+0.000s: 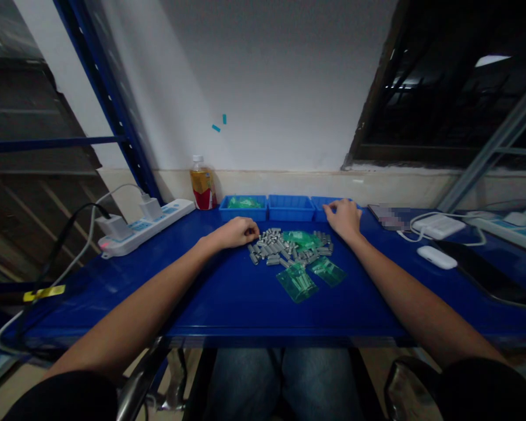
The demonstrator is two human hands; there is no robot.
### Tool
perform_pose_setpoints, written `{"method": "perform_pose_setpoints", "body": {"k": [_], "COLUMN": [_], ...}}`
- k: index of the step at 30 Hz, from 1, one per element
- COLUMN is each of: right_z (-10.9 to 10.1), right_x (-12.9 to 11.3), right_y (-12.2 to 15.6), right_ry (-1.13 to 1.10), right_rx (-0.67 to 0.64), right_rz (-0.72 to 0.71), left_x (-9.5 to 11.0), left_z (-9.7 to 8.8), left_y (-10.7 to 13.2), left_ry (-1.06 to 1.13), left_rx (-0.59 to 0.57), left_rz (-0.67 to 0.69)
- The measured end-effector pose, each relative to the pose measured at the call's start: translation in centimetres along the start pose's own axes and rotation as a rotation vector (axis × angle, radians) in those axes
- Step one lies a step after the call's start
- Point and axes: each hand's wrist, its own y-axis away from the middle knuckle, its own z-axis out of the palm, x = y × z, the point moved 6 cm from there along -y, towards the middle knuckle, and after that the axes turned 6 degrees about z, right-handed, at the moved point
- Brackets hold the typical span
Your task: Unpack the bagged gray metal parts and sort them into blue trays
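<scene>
A pile of small silver metal cylinders (272, 250) lies loose on the blue tabletop. My left hand (239, 232) rests at the pile's left edge, its fingers curled inward; whether a piece is in them is hidden. My right hand (344, 217) is at the front of the right blue bin (319, 202), fingers bent and drawn together, with nothing I can make out in them. One green plastic bag (302, 238) lies on top of the pile. Two more green bags, a nearer one (297, 283) and one to its right (328, 271), have cylinders inside.
The left blue bin (244, 215) holds green bags, beside a middle blue bin (291, 209). A drink bottle (202, 184) stands by the wall. Power strip (151, 225) with cables is at left; phone (491, 272), white case (437, 257) and charger (438, 225) are at right.
</scene>
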Motion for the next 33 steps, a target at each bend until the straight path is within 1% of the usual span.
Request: {"method": "perform_pose_setpoints", "body": {"k": [3, 5, 6, 8, 12, 14, 16, 18, 22, 26, 28, 29, 31, 33], "right_z": [-0.4, -0.9, -1.3, -2.1, -3.7, -4.3, -4.5, -4.3, -3.7, -3.6, -3.5, -3.5, -3.3, -2.8], "right_x": [-0.4, -1.6, -2.5, -5.3, -11.5, -13.6, -14.8, -15.0, -14.8, -14.4, -13.7, -13.0, -10.8, -7.8], "right_y": [0.2, 0.7, 1.2, 2.8, 7.6, 9.6, 10.8, 11.1, 10.7, 10.0, 8.8, 7.8, 5.5, 3.1], "right_ry": [0.007, 0.0, -0.014, -0.067, -0.172, -0.178, -0.17, -0.176, -0.234, -0.294, -0.322, -0.335, -0.348, -0.325], "right_rx": [-0.004, 0.024, 0.04, 0.056, 0.033, 0.021, 0.006, -0.011, -0.038, -0.033, -0.013, 0.005, 0.055, 0.103], "right_rz": [-0.011, -0.071, -0.129, -0.295, -0.668, -0.783, -0.848, -0.869, -0.859, -0.815, -0.764, -0.723, -0.594, -0.423], "left_x": [-0.3, -0.4, -0.4, -0.1, 1.0, 1.7, 2.1, 2.1, 1.7, 1.4, 1.3, 1.2, 1.1, 0.7], "left_z": [-0.1, -0.3, -0.4, -0.6, -0.8, -0.9, -0.8, -0.6, -0.3, -0.2, -0.3, -0.4, -0.3, 0.1], "left_y": [0.0, 0.0, -0.1, -0.3, -0.6, -0.7, -0.8, -0.8, -0.9, -0.9, -0.9, -0.8, -0.6, -0.6], "left_ry": [-0.008, -0.006, 0.001, 0.05, 0.235, 0.297, 0.341, 0.387, 0.5, 0.524, 0.44, 0.355, 0.146, -0.013], "left_rx": [0.042, 0.074, 0.09, 0.12, 0.179, 0.194, 0.199, 0.198, 0.222, 0.255, 0.269, 0.268, 0.24, 0.17], "left_rz": [-0.045, -0.078, -0.095, -0.145, -0.249, -0.255, -0.257, -0.266, -0.283, -0.277, -0.24, -0.211, -0.148, -0.098]}}
